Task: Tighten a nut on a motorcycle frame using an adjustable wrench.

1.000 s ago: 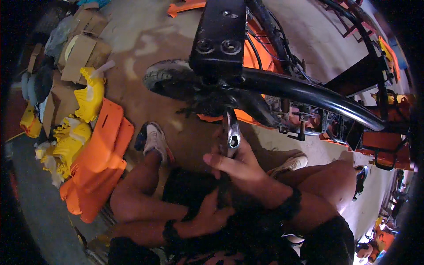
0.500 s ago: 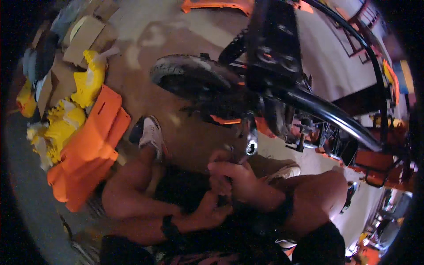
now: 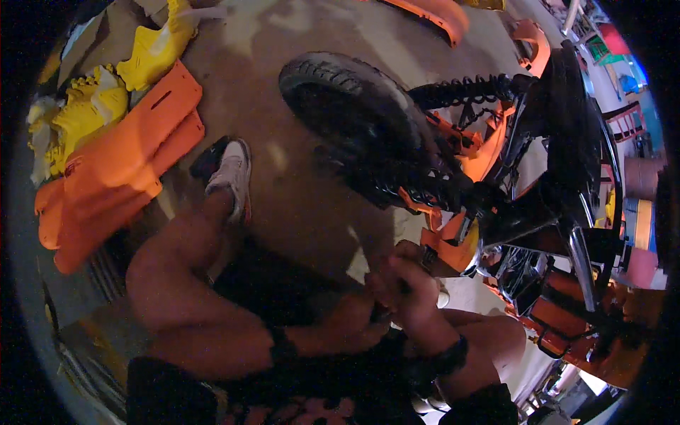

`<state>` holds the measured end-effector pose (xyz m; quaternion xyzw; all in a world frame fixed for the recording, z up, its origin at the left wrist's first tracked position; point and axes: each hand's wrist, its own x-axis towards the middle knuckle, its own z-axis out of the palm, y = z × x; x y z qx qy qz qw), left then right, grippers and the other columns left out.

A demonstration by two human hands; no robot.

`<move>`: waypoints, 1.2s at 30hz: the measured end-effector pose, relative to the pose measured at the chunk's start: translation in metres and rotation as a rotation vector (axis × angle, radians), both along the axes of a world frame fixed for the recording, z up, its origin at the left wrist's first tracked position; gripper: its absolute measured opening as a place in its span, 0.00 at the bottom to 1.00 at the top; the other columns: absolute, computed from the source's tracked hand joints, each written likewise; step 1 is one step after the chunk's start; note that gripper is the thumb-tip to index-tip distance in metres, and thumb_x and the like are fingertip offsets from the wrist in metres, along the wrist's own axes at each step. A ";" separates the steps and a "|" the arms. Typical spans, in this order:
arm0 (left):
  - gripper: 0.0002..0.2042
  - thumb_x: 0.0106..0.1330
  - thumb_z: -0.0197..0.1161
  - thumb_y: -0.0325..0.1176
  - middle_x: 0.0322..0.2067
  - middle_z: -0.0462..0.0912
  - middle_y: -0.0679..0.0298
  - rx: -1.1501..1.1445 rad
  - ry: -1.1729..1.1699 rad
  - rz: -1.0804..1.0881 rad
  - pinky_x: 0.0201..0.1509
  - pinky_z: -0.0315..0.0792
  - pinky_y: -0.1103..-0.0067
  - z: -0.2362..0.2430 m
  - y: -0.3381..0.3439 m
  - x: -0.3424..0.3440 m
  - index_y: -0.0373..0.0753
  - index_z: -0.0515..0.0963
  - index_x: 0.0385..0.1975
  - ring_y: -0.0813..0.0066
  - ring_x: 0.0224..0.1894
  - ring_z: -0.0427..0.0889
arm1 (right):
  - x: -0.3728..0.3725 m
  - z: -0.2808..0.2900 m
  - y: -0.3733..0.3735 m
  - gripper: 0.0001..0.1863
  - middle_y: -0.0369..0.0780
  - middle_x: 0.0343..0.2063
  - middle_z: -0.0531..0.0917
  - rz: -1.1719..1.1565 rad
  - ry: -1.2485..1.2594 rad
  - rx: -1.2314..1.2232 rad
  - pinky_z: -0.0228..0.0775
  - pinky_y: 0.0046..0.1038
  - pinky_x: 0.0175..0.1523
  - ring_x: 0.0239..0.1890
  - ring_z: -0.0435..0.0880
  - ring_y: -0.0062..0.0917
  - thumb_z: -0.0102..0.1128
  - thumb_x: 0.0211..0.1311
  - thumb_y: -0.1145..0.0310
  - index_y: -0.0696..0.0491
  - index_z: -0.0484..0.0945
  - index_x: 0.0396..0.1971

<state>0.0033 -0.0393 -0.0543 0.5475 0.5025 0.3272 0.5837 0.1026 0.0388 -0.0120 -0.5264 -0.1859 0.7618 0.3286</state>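
Low in front of my lap, my two hands are close together. My right hand [image 3: 411, 280] is closed, its fingers curled in, and a small dark, partly shiny piece shows by its knuckles. Below it, my left hand [image 3: 354, 322] has its fingers bent toward the right palm, in deep shadow. What they hold between them is mostly hidden. Just beyond my hands stands a partly stripped motorbike [image 3: 559, 156] with a black wheel [image 3: 347, 99], a coil-spring shock absorber [image 3: 467, 91] and orange body parts. Neither hand visibly touches it.
Orange panels [image 3: 120, 177] lie stacked on the floor at the left, beside yellow plastic parts [image 3: 92, 113]. Another orange panel [image 3: 432, 15] lies at the far side. My legs are spread around my hands, with a white shoe [image 3: 230, 173] at the left.
My view has turned, so the motorbike shows farther right and more of its spring and orange parts appears. My hands stay together, now slightly farther right in the picture.
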 end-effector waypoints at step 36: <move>0.11 0.48 0.54 0.31 0.26 0.76 0.45 -0.226 0.111 -0.211 0.34 0.71 0.66 0.064 0.022 -0.045 0.30 0.72 0.28 0.48 0.32 0.76 | -0.026 0.025 0.004 0.12 0.31 0.01 0.54 -0.157 0.322 -0.030 0.49 0.21 0.12 0.03 0.53 0.18 0.44 0.53 0.63 0.48 0.60 0.13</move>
